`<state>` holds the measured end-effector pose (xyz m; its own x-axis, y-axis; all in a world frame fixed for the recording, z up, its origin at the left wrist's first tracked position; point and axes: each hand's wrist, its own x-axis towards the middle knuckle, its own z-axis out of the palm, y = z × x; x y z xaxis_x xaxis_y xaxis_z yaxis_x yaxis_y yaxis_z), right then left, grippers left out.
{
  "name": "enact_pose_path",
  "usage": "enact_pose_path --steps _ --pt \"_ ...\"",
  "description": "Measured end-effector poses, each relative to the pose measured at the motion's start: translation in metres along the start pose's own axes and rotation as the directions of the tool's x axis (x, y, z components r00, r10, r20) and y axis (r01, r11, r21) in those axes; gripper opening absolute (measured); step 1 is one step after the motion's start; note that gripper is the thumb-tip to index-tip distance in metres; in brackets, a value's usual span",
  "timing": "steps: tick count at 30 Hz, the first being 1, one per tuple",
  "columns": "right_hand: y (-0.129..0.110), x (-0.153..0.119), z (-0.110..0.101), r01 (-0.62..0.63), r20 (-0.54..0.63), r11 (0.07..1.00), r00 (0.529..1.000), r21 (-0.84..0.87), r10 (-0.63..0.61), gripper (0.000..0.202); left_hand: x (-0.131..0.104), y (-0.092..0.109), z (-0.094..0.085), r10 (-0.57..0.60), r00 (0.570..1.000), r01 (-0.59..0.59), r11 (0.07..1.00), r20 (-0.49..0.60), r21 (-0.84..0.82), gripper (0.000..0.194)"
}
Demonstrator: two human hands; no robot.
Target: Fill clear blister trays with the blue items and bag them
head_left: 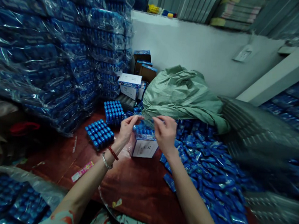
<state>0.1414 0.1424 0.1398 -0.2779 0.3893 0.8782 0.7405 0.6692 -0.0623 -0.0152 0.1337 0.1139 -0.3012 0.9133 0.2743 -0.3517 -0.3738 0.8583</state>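
Note:
Pinched fingers of my left hand (127,130) hold what looks like the edge of a thin, clear plastic film, hard to see. A beaded red bracelet and a silver bangle circle that wrist. Level with it, my right hand (165,131) is also closed in a pinch on the film, fingertips facing the left ones across a small gap. Just below both hands, a blue and white carton (144,148) stands upright on the red-brown table (124,185). Rows of blue-topped items show in its open top. A glossy clear sheen lies along the carton's left side.
Two blocks of blue-capped items (99,133) sit left of the carton. Loose blue packets (206,169) spread at right, below a green cloth sack (183,90). Plastic-wrapped blue stacks (41,58) rise at left. More cartons (129,83) stand behind; clear plastic trays (259,132) lie right.

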Motion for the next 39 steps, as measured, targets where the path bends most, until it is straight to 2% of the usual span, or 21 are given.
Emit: enact_pose_path --steps 2,4,11,14,16,18,19,20,21,22,24,25,26,27,28,29,30,32,34,36,39 --pt "-0.012 0.009 0.010 0.181 0.136 0.983 0.975 -0.024 -0.176 0.025 0.000 0.000 -0.002 0.023 1.000 -0.023 0.999 0.013 0.040 0.027" --pt "-0.018 0.014 0.021 0.264 0.193 0.964 0.948 -0.041 -0.252 0.025 -0.001 0.001 -0.005 0.047 0.999 -0.049 0.995 0.015 0.089 0.029" --pt "-0.027 0.020 0.039 0.337 0.248 0.941 0.909 0.032 -0.334 0.018 -0.002 0.006 -0.015 0.111 0.990 -0.133 0.947 0.090 0.292 0.028" --pt "-0.014 0.033 0.048 0.236 0.181 0.971 0.954 0.036 -0.238 0.019 -0.003 0.006 -0.015 0.113 0.992 -0.126 0.942 0.058 0.312 0.026" --pt "0.017 0.049 0.047 0.084 0.075 0.996 0.994 0.015 -0.085 0.023 -0.004 0.006 -0.017 0.100 0.995 -0.100 0.954 0.012 0.281 0.025" --pt "0.063 0.065 0.032 -0.164 -0.103 0.985 0.980 0.047 0.168 0.030 -0.003 0.005 -0.020 0.089 0.995 -0.077 0.974 -0.049 0.211 0.026" --pt "0.088 0.070 0.018 -0.400 -0.258 0.880 0.849 0.256 0.461 0.030 -0.002 0.005 -0.022 0.084 0.993 -0.070 0.983 -0.078 0.169 0.027" --pt "0.111 0.073 0.001 -0.507 -0.354 0.717 0.635 0.479 0.686 0.031 -0.001 0.005 -0.024 0.078 0.992 -0.066 0.990 -0.102 0.124 0.028" --pt "0.129 0.072 -0.018 -0.524 -0.373 0.663 0.558 0.535 0.742 0.035 0.001 0.004 -0.026 0.073 0.990 -0.063 0.995 -0.117 0.083 0.028" --pt "0.141 0.066 -0.038 -0.526 -0.390 0.642 0.516 0.558 0.763 0.038 0.003 0.003 -0.027 0.067 0.990 -0.062 0.997 -0.125 0.047 0.029" --pt "0.140 0.045 -0.071 -0.445 -0.417 0.579 0.414 0.683 0.809 0.033 0.007 0.001 -0.027 0.063 0.989 -0.064 0.998 -0.134 -0.005 0.030" --pt "0.127 0.030 -0.081 -0.383 -0.386 0.555 0.435 0.738 0.813 0.027 0.009 0.000 -0.026 0.064 0.988 -0.068 0.997 -0.137 -0.024 0.030" --pt "0.107 0.014 -0.085 -0.372 -0.338 0.563 0.518 0.738 0.786 0.022 0.010 -0.001 -0.025 0.066 0.988 -0.072 0.997 -0.140 -0.038 0.030" --pt "0.083 -0.002 -0.083 -0.418 -0.217 0.596 0.664 0.686 0.716 0.020 0.012 -0.001 -0.024 0.068 0.988 -0.076 0.996 -0.142 -0.047 0.029" --pt "0.057 -0.018 -0.074 -0.456 -0.057 0.658 0.796 0.599 0.603 0.019 0.013 -0.002 -0.022 0.073 0.987 -0.081 0.995 -0.143 -0.053 0.029" --pt "0.032 -0.032 -0.061 -0.443 0.144 0.737 0.889 0.510 0.435 0.021 0.013 -0.002 -0.021 0.080 0.986 -0.089 0.995 -0.146 -0.055 0.028" --pt "0.009 -0.044 -0.044 -0.364 0.299 0.817 0.922 0.447 0.247 0.029 0.013 -0.001 -0.020 0.088 0.985 -0.097 0.994 -0.147 -0.051 0.027" --pt "-0.021 -0.061 -0.006 -0.194 0.498 0.921 0.867 0.338 -0.001 0.054 0.010 0.002 -0.020 0.111 0.983 -0.115 0.993 -0.143 -0.014 0.026" --pt "-0.032 -0.072 0.026 -0.138 0.562 0.971 0.827 0.196 0.004 0.064 0.001 0.005 -0.023 0.137 0.986 -0.130 0.988 -0.092 0.084 0.026" --pt "-0.032 -0.078 0.044 -0.154 0.565 0.983 0.822 0.097 0.074 0.067 -0.015 0.005 -0.029 0.150 0.987 -0.160 0.951 0.055 0.266 0.027" --pt "-0.024 -0.086 0.049 -0.220 0.540 0.967 0.833 0.125 0.119 0.070 -0.044 -0.005 -0.042 0.144 0.907 -0.345 0.791 0.395 0.506 0.025"
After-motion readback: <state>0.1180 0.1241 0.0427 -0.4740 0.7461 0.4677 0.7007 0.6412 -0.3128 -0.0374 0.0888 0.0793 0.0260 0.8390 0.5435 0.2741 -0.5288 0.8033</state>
